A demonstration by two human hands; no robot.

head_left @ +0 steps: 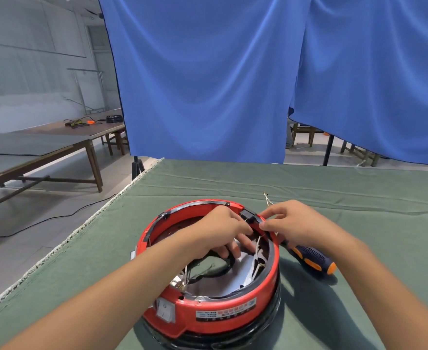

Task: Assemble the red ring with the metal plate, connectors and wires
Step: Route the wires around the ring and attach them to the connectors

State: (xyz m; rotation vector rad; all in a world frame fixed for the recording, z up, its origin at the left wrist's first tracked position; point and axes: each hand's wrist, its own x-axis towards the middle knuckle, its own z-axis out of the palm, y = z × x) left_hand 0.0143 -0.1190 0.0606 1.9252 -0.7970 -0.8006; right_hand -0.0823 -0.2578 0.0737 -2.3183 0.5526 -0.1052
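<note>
Red ring (209, 309) sits on green-covered tabletop (359, 198), directly under both hands, w/ black rim round its top edge & a white rocker switch (166, 310) on its near wall. Left hand (223, 228) reaches down inside the ring, fingers curled among black & white wires (257, 251) over the shiny metal plate (233, 281); can't tell exactly which wire its grip is on. Right hand (291, 221) is at the ring's far-right rim, thumb & forefinger pinched together on a thin wire next to a black connector (248, 214) clipped to the rim. Blue/orange screwdriver (311, 258) lies on the cloth just below the right hand, touching the ring's outer wall. Loose thin wire (267, 198) lies just beyond the right hand.
</note>
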